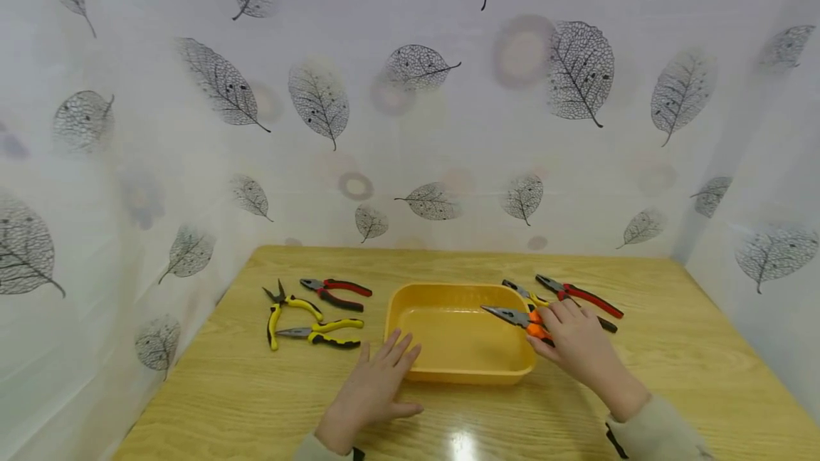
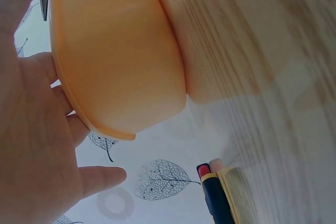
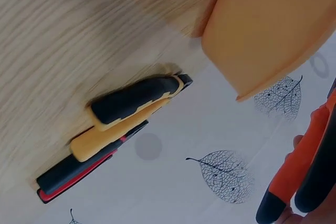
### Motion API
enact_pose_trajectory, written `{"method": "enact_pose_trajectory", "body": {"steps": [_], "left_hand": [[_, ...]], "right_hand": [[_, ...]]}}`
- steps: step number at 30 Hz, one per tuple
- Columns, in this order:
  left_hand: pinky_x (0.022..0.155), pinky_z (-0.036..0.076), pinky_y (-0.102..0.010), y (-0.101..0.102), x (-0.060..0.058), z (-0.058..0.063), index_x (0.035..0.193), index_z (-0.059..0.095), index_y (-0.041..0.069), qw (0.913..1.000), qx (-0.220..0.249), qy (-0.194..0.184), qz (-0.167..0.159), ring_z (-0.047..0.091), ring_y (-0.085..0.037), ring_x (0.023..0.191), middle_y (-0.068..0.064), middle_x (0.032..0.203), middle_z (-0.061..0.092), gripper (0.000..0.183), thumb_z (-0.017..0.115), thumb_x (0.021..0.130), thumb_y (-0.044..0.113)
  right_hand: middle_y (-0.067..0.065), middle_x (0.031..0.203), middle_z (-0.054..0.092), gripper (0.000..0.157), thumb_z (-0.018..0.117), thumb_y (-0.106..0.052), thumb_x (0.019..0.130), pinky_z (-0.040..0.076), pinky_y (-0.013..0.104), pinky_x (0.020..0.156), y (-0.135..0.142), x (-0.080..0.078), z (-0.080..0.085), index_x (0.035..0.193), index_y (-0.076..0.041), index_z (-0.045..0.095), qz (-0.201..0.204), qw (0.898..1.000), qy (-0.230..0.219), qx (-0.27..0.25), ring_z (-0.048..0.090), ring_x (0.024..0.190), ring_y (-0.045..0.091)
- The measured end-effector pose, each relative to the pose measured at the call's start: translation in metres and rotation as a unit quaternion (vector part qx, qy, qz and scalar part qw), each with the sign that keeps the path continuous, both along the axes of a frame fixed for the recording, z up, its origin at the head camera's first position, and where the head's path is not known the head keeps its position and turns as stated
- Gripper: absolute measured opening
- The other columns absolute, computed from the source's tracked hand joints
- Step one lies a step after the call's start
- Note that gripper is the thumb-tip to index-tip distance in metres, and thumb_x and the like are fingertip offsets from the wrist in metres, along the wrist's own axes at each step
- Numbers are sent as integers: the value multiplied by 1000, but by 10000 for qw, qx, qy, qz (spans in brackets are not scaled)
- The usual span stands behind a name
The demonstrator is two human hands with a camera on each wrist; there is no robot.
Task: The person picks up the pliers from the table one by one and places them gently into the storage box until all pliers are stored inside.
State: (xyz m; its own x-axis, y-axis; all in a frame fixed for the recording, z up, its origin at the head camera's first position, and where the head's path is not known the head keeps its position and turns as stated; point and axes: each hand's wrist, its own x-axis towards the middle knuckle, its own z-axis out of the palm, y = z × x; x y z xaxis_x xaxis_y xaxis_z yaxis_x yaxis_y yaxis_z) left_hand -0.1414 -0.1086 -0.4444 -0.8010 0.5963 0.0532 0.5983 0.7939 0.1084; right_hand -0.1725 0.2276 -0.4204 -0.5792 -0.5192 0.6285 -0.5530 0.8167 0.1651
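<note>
Pale wood grain runs across the bench [image 1: 218, 404] under everything. Nearest, the left hand [image 1: 374, 391] has its fingers straight and spread at the near left corner of a yellow tray [image 1: 461, 343]; in the left wrist view its thumb stands free of the tray's outer wall. The right hand [image 1: 583, 347] has its fingers curled round orange-handled pliers [image 1: 522, 319], held over the tray's right side. Their long axis lies mostly sideways: the metal nose reaches left from the right fingers and slightly away from the person. The right wrist view shows the handles' black ends, hidden in the head view.

Beyond the left fingers, to their left, lie yellow-and-black pliers [image 1: 317, 334], splayed yellow pliers [image 1: 283, 299] and red-handled pliers [image 1: 342, 284]. Just past the right fingers lie a second yellow-and-black pair [image 1: 532, 297], its grips fully visible only from the right wrist, and a second red-handled pair [image 1: 589, 297]. Farthest is a leaf-printed backdrop [image 1: 397, 141].
</note>
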Motion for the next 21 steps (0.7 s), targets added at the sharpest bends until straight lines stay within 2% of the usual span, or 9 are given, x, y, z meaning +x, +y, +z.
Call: {"method": "enact_pose_trajectory", "body": {"steps": [5,12,18,21], "left_hand": [[92,20,-63,0,1,2,138,32,15,10000,7,-16,1,13,-24,132,-7,144,22,84,55,73,62],[93,20,-63,0,1,1,138,32,15,10000,-36,-24,6,13,-24,132,-6,144,22,83,54,74,62],[93,20,-63,1,1,1,138,32,14,10000,-8,-12,-6,13,-24,132,-7,144,23,83,54,74,62],[93,20,-63,1,0,1,138,32,14,10000,-13,-15,1,14,-24,132,-7,143,23,83,54,74,62]], "right_hand": [[8,77,52,59,27,-54,90,34,37,51,-12,-3,-2,82,-4,58,196,9998,1,-62,49,70,26],[8,80,55,44,53,-48,82,38,39,54,-22,-5,-8,84,-5,61,409,9991,-51,-124,51,73,27],[7,80,55,46,51,-49,83,37,39,53,-30,-7,-9,86,-4,62,492,9987,-35,-117,51,72,26],[7,79,55,44,55,-47,81,38,39,54,-34,-8,-9,86,-4,62,557,9983,-39,-167,51,72,26]]}}
